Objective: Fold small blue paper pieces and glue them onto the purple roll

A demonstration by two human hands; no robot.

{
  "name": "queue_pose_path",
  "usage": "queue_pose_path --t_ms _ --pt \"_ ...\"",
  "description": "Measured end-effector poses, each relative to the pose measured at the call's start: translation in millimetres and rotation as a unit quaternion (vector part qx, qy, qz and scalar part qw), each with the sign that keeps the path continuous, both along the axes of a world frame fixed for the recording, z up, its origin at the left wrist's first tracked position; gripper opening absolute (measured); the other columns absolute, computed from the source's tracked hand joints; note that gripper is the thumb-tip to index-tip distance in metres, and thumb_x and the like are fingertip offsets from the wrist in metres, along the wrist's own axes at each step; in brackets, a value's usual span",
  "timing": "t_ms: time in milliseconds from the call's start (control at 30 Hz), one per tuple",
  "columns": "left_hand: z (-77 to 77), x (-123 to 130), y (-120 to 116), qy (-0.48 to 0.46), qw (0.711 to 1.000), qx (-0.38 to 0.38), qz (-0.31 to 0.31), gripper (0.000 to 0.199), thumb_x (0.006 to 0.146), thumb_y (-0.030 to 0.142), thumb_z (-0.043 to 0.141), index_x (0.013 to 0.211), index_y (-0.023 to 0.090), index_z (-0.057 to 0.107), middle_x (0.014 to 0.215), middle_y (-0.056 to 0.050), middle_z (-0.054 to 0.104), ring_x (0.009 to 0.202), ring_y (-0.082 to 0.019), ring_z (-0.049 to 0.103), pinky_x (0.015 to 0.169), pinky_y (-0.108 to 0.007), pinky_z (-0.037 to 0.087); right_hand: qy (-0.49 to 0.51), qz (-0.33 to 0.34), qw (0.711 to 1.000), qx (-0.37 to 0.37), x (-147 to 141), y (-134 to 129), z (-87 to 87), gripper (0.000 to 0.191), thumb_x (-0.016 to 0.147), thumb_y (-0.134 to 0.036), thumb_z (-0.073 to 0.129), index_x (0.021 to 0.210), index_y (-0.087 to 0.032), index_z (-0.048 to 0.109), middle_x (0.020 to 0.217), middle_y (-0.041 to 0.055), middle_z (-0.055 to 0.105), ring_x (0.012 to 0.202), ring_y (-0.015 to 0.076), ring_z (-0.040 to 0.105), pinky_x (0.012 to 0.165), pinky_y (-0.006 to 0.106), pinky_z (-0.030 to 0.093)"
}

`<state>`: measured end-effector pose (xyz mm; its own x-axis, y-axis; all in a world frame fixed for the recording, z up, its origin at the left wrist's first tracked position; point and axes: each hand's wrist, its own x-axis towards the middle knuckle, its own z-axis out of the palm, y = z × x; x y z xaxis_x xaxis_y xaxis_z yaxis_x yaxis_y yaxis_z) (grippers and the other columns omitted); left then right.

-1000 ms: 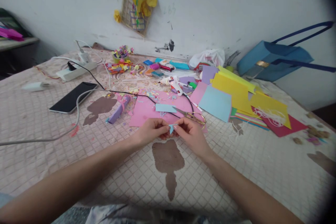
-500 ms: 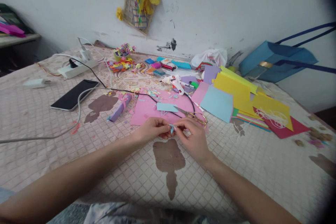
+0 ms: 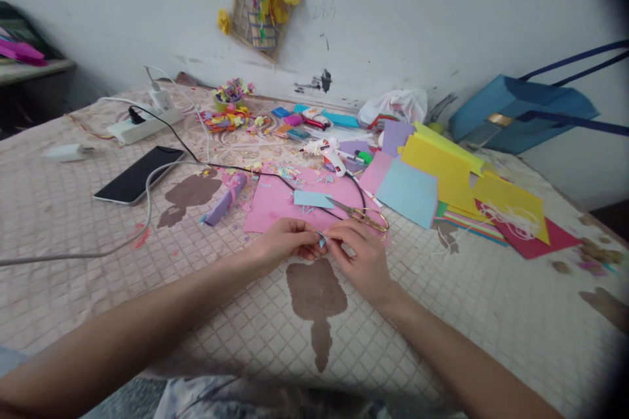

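Between my fingertips is a small piece of light blue paper (image 3: 322,242), its shape partly hidden. My left hand (image 3: 289,239) pinches it from the left, and my right hand (image 3: 358,250) pinches it from the right. Both hands are held close together over the near edge of a pink sheet (image 3: 263,209). Just beyond them a light blue paper strip (image 3: 312,200) lies on the pink sheet. Gold-handled scissors (image 3: 363,215) rest by my right hand, their blades over the strip's end.
A white glue gun (image 3: 334,160) lies behind the sheet, its black cord running past the scissors. Coloured sheets (image 3: 437,167) and white string are on the right. A purple paper roll (image 3: 225,200), a black phone (image 3: 140,175) and a power strip (image 3: 145,126) lie left.
Both hands stay in nearly the same place, still pinching the blue paper. The paper's visible part has shifted slightly between the fingertips.
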<state>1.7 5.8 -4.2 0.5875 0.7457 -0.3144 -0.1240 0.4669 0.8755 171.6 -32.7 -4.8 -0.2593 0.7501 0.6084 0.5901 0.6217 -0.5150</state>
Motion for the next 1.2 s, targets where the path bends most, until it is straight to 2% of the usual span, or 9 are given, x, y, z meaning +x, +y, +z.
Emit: queue_pose_path --t_ms 267,667,933,1200 --pt "0.4 -0.4 1.0 -0.002 1.000 -0.016 0.006 0.014 0.068 0.022 0.068 0.067 0.008 0.065 0.065 -0.006 0.068 0.055 -0.009 0.060 0.060 -0.022 0.048 -0.078 0.013 0.996 0.043 3.0 -0.9 -0.5 0.019 0.088 -0.013 0.047 0.095 -0.023 0.062 0.089 0.0060 0.064 0.085 0.0188 0.061 0.076 0.033 0.051" --pt "3.2 -0.3 -1.1 0.004 1.000 -0.026 0.003 0.020 0.069 0.028 0.070 0.067 0.009 0.064 0.066 -0.007 0.070 0.055 -0.009 0.061 0.058 -0.021 0.048 -0.083 0.025 0.995 0.050 2.5 -1.0 0.3 0.022 0.088 -0.012 0.047 0.100 -0.021 0.063 0.091 0.0072 0.064 0.088 0.0187 0.061 0.079 0.033 0.051" --pt "-0.7 -1.5 1.5 -0.033 0.999 -0.040 0.005 0.018 0.071 0.024 0.068 0.069 0.007 0.066 0.068 -0.008 0.070 0.057 -0.009 0.062 0.059 -0.019 0.049 -0.087 0.040 0.992 0.075 3.8 0.2 0.8 0.026 0.088 -0.009 0.046 0.104 -0.020 0.062 0.094 0.0077 0.065 0.091 0.0188 0.061 0.081 0.033 0.052" --pt "2.9 -2.2 2.1 -0.035 0.997 -0.067 0.002 0.012 0.074 0.017 0.064 0.069 0.007 0.066 0.068 -0.009 0.070 0.058 -0.010 0.063 0.058 -0.018 0.050 -0.092 0.053 0.992 0.075 5.1 1.0 1.8 0.025 0.087 -0.007 0.046 0.103 -0.019 0.061 0.094 0.0082 0.063 0.091 0.0187 0.061 0.079 0.033 0.052"
